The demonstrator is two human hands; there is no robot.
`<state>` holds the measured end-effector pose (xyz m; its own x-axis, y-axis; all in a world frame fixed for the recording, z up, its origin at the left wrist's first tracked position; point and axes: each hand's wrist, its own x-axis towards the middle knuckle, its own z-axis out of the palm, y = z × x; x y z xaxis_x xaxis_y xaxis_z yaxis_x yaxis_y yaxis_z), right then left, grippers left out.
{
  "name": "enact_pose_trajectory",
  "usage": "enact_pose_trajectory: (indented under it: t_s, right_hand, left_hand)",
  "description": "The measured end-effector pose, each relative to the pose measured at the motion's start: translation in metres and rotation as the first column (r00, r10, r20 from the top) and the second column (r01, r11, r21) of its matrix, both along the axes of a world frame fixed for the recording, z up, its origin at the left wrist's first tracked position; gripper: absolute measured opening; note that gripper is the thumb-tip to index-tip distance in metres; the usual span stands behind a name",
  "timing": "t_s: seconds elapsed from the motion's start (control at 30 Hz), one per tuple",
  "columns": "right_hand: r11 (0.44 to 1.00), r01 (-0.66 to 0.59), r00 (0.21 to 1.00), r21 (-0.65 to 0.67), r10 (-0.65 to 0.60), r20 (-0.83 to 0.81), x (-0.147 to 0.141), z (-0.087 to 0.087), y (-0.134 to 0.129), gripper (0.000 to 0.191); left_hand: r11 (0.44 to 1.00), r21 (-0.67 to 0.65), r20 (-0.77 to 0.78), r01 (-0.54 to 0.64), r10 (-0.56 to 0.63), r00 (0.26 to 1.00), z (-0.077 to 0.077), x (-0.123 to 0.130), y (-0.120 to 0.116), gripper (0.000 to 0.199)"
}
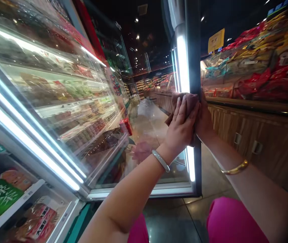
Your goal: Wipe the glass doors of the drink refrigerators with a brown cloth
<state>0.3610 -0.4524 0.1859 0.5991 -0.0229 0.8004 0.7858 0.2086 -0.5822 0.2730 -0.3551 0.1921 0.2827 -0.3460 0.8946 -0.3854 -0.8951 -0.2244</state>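
Left hand (180,130) is clamped over a brown cloth (192,102) against the door frame (196,64), right hand (205,119) just beside it (can't tell its grip), and the rag's probably light, soft and floppy, so palm the bunched middle.

Dark ceiling (154,17) overhead, a square panel (142,9) up there, small spotlights (137,20) glinting! Down the left run lit, packed shelves (70,91), bright light strips (32,135) blazing beside them. Over on the right, wood-fronted cabinets (280,155), and above them a colourful heap of bagged goods (257,60), a yellow sign (216,40) standing near its far end. Straight ahead, distant shelves (142,88) glow; below, a grey tiled floor (169,222) catches the light
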Motion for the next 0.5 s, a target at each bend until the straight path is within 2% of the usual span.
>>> enact_pose_trajectory:
  t_s: [0.07,0.2,0.27,0.3,0.37,0.43,0.5]
  right_hand:
    - [0.997,0.082,0.997,-0.001,-0.082,0.002,-0.008,0.001,-0.003,0.070]
    - [0.983,0.185,0.983,0.004,-0.185,-0.020,-0.020,-0.002,-0.007,0.070]
    - [0.979,0.205,0.978,0.009,-0.205,-0.037,-0.026,-0.004,-0.009,0.072]
    - [0.978,0.208,0.977,0.014,-0.207,-0.042,-0.030,-0.003,-0.010,0.073]
    - [0.980,0.196,0.980,0.033,-0.195,-0.042,-0.039,0.000,-0.011,0.072]
    - [0.986,0.157,0.987,0.061,-0.156,-0.023,-0.049,0.005,-0.010,0.067]
    - [0.993,0.075,0.997,0.096,-0.076,0.005,-0.058,0.008,-0.007,0.062]
  left_hand:
    - [1.000,-0.005,-0.006,0.014,-0.014,1.000,-0.008,-0.004,-0.001,0.051]
    - [0.995,-0.043,-0.064,0.091,-0.093,0.994,-0.038,-0.013,0.001,0.059]
    - [0.988,-0.038,-0.081,0.152,-0.154,0.985,-0.043,-0.017,0.004,0.063]
    - [0.983,-0.026,-0.079,0.179,-0.181,0.980,-0.040,-0.018,0.005,0.063]
    - [0.977,-0.019,-0.048,0.214,-0.215,0.975,-0.021,-0.020,0.004,0.063]
    - [0.973,-0.074,0.002,0.220,-0.220,0.975,0.004,-0.023,-0.003,0.063]
    - [0.966,-0.163,0.023,0.200,-0.199,0.980,0.019,-0.028,-0.014,0.062]
